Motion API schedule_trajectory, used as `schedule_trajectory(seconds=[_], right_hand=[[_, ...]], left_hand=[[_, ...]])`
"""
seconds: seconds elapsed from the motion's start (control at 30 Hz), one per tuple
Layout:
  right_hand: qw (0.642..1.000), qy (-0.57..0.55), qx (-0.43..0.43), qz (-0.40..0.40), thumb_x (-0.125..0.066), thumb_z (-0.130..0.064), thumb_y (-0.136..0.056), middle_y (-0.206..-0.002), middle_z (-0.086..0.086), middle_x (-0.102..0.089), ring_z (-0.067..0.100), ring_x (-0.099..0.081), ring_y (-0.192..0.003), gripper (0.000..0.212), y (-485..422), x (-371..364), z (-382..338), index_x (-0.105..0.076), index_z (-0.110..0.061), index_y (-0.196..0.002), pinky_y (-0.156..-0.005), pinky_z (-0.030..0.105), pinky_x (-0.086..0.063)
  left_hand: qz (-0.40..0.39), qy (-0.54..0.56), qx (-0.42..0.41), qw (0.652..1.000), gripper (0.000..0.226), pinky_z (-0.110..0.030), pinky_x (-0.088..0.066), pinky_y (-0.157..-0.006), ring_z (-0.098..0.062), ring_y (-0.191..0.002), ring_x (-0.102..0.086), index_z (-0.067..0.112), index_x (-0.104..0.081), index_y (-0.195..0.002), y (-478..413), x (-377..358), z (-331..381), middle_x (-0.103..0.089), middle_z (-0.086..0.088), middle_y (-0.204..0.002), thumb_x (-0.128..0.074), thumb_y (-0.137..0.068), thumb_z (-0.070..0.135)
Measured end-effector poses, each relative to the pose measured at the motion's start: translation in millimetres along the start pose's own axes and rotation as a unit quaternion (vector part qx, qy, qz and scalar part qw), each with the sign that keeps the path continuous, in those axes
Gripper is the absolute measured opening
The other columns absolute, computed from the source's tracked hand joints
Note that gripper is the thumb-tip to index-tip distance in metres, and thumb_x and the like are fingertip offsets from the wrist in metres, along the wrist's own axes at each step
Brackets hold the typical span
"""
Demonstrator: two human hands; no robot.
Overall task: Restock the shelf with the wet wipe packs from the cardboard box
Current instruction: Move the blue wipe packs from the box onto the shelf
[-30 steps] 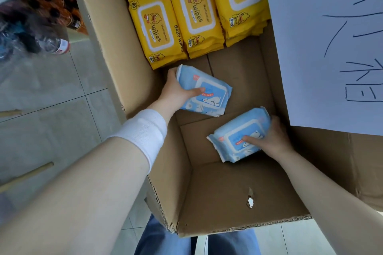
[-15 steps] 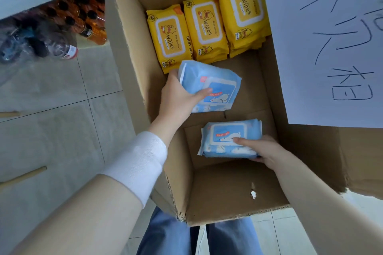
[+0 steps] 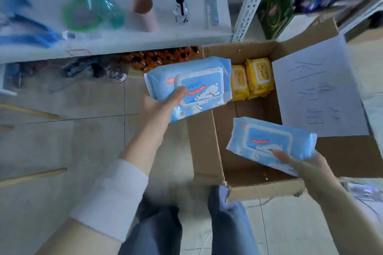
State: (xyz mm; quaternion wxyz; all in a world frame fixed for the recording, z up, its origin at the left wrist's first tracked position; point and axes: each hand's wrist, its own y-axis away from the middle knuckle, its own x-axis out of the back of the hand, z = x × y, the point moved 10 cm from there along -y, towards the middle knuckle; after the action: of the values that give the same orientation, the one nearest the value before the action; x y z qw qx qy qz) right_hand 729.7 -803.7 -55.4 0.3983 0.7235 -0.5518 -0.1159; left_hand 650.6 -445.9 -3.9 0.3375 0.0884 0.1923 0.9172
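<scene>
My left hand (image 3: 159, 109) grips a blue wet wipe pack (image 3: 192, 80) lifted out over the left wall of the cardboard box (image 3: 205, 151), thumb on its lid. My right hand (image 3: 306, 166) holds a second blue wet wipe pack (image 3: 269, 141) above the box's near right part. Yellow wipe packs (image 3: 255, 77) lie at the far end inside the box. The white shelf (image 3: 128, 44) runs across the top left.
On the shelf stand a pink cup (image 3: 143, 13), a spray bottle (image 3: 103, 6), a green roll (image 3: 80, 15) and blue items (image 3: 27, 29). Bottles (image 3: 161, 58) sit under it. A white paper sheet (image 3: 319, 91) covers the box's right flap. Wooden sticks (image 3: 31, 177) lie on the floor tiles.
Both hands have risen out of the box, each carrying its blue pack. The left one moved up and left over the box wall. The view tilted up, showing the shelf.
</scene>
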Motion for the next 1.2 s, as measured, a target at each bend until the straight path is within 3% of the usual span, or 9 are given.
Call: schedule_trajectory(seconds=[0.07, 0.13, 0.27, 0.43, 0.53, 0.7, 0.8, 1.0, 1.2], right_hand=[[0.999, -0.04, 0.02, -0.022, -0.088, -0.04, -0.043, -0.1, 0.007, -0.073, 0.018, -0.072, -0.079, 0.076, 42.6, -20.2, -21.3, -0.065, -0.011, -0.109, -0.061, 0.023, -0.059], [0.992, -0.101, 0.03, -0.071, -0.081, -0.028, -0.058, -0.107, 0.01, -0.072, 0.022, -0.071, -0.091, 0.058, 83.6, -57.2, -39.0, -0.063, -0.01, -0.111, -0.075, 0.03, -0.059], [0.976, -0.161, 0.021, -0.146, -0.056, -0.007, -0.083, -0.089, 0.001, -0.076, 0.013, -0.073, -0.076, 0.025, 166.7, -173.0, -83.2, -0.061, -0.011, -0.108, -0.056, 0.021, -0.057], [0.96, -0.103, 0.07, -0.251, -0.086, -0.026, -0.053, -0.091, 0.003, -0.076, 0.015, -0.073, -0.077, 0.065, 241.9, -306.5, -153.1, -0.06, -0.007, -0.11, -0.056, 0.022, -0.057], [0.947, -0.058, 0.107, -0.299, -0.08, -0.022, -0.057, -0.092, 0.005, -0.076, 0.017, -0.073, -0.078, 0.061, 272.7, -370.0, -197.9, -0.059, -0.005, -0.112, -0.057, 0.022, -0.056], [0.918, -0.017, 0.158, -0.363, -0.094, -0.037, -0.035, -0.107, 0.014, -0.072, 0.029, -0.07, -0.095, 0.09, 290.9, -450.4, -267.7, -0.062, -0.004, -0.112, -0.07, 0.029, -0.058], [0.902, -0.019, 0.194, -0.386, -0.085, -0.02, -0.057, -0.106, 0.017, -0.071, 0.028, -0.071, -0.09, 0.061, 293.5, -485.4, -324.5, -0.061, -0.003, -0.11, -0.066, 0.029, -0.058], [0.865, -0.041, 0.269, -0.421, -0.063, -0.006, -0.067, -0.098, 0.015, -0.074, 0.026, -0.072, -0.084, 0.038, 284.6, -551.2, -460.4, -0.061, 0.0, -0.105, -0.062, 0.027, -0.058], [0.846, -0.029, 0.31, -0.432, -0.094, -0.036, -0.033, -0.098, 0.01, -0.074, 0.022, -0.072, -0.086, 0.076, 263.2, -633.1, -565.6, -0.066, -0.006, -0.097, -0.066, 0.023, -0.057]], left_hand=[[-0.007, 0.021, -0.006, 1.0, 0.025, -0.015, -0.052, -0.056, 0.005, -0.062, -0.066, 0.025, -0.065, -0.081, 9.7, 47.0, 27.3, -0.07, 0.02, -0.063, -0.077, -0.06, 0.027], [-0.01, 0.042, -0.026, 0.999, 0.034, -0.021, -0.057, -0.066, -0.002, -0.073, -0.069, 0.022, -0.066, -0.094, 18.3, 103.9, 53.9, -0.072, 0.013, -0.077, -0.076, -0.062, 0.026], [0.026, 0.059, -0.064, 0.996, 0.025, -0.017, -0.052, -0.057, 0.004, -0.064, -0.067, 0.023, -0.064, -0.092, 41.3, 245.2, 124.8, -0.071, 0.018, -0.068, -0.077, -0.073, 0.015], [0.098, 0.082, -0.109, 0.986, 0.028, -0.027, -0.054, -0.076, -0.008, -0.089, -0.069, 0.025, -0.063, -0.096, 55.6, 393.6, 190.9, -0.07, 0.008, -0.096, -0.078, -0.073, 0.017], [0.122, 0.115, -0.145, 0.975, 0.028, -0.023, -0.055, -0.073, -0.008, -0.092, -0.068, 0.023, -0.062, -0.104, 52.7, 452.7, 218.5, -0.069, 0.007, -0.101, -0.07, -0.08, 0.011], [0.168, 0.143, -0.176, 0.959, 0.037, -0.026, -0.055, -0.074, -0.008, -0.09, -0.069, 0.023, -0.063, -0.107, 29.5, 521.0, 254.2, -0.071, 0.009, -0.098, -0.073, -0.072, 0.018], [0.18, 0.146, -0.188, 0.954, 0.035, -0.027, -0.056, -0.072, -0.01, -0.089, -0.069, 0.024, -0.062, -0.105, -2.7, 552.9, 282.1, -0.07, 0.004, -0.101, -0.075, -0.073, 0.017], [0.162, 0.14, -0.205, 0.955, 0.032, -0.041, -0.058, -0.081, -0.021, -0.09, -0.071, 0.018, -0.065, -0.101, -105.6, 585.3, 369.8, -0.07, -0.009, -0.106, -0.077, -0.071, 0.018], [0.179, 0.14, -0.207, 0.952, 0.024, -0.04, -0.053, -0.079, -0.026, -0.09, -0.066, 0.017, -0.065, -0.103, -197.6, 603.4, 437.5, -0.071, -0.004, -0.097, -0.071, -0.079, 0.019]])
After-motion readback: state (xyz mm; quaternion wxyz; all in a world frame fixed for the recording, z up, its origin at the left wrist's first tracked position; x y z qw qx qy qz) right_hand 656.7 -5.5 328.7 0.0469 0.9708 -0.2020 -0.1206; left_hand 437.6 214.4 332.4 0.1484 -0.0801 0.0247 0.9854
